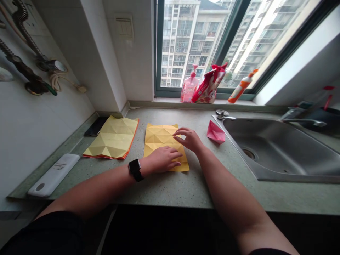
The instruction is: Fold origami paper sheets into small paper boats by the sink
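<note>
On the speckled countertop (170, 191), your left hand (163, 159) lies flat and open on a creased yellow paper sheet (159, 136), pressing its lower half. Your right hand (188, 139) sits just above it, loosely curled, with the fingertips resting on the sheet and gripping nothing. The sheet lies between a second folded yellow sheet (111, 137) on your left and a small pink folded paper (215, 131) just beside the steel sink (278, 148). A black watch (134, 169) circles your left wrist.
</note>
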A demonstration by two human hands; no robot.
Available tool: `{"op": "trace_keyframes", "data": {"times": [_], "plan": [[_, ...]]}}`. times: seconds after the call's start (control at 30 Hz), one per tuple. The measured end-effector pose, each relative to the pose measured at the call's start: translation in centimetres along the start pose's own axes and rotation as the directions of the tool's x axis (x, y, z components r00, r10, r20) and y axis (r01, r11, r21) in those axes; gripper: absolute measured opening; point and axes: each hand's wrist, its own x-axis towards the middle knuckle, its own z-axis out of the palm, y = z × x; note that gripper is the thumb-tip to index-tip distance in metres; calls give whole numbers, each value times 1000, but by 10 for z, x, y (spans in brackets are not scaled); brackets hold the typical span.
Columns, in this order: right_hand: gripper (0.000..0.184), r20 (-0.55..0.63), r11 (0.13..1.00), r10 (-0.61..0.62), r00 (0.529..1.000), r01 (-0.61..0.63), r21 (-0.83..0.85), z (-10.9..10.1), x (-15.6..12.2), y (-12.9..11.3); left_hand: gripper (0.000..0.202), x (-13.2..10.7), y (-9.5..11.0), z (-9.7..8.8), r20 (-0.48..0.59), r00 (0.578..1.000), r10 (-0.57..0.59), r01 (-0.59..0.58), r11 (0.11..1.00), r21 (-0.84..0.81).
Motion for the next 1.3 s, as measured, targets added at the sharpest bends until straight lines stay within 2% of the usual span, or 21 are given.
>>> {"op": "trace_keyframes", "data": {"times": [0.07,0.17,0.3,0.4,0.5,0.6,0.7,0.77,0.87,0.93,1.03,1.3], "plan": [[12,115,999,18,993,-13,-40,10,-1,6,40,-9,-4,7,15,998,66,-66,998,-10],[11,191,993,67,979,-48,-105,20,-2,13,45,-20,-12,15,36,990,139,-138,990,-30],[11,188,979,115,975,-78,-191,19,-4,15,51,-24,-19,18,122,973,197,-185,977,-103],[11,127,965,134,983,-100,-240,17,-6,11,55,-24,-21,17,162,961,223,-202,970,-137],[16,70,979,69,995,-54,-195,21,-3,4,60,-23,-21,14,141,958,249,-231,964,-130],[21,129,997,-51,990,58,-49,33,7,-6,62,-22,-20,14,110,957,267,-255,960,-114],[28,280,987,-160,947,159,26,50,24,-11,66,-22,-19,15,88,958,272,-263,959,-106],[40,369,978,-198,908,207,17,61,35,-10,67,-22,-19,14,90,957,276,-268,959,-95],[63,466,972,-205,861,233,-3,73,50,-3,70,-22,-17,10,107,955,278,-271,959,-77],[69,519,972,-190,833,233,-18,78,59,2,72,-21,-16,7,134,955,265,-258,964,-70],[71,567,974,-145,811,219,-65,80,72,6,74,-21,-14,5,171,956,240,-231,970,-68],[74,617,972,-84,783,201,-123,92,107,9,80,-22,-14,6,162,960,228,-219,973,-75]]}}
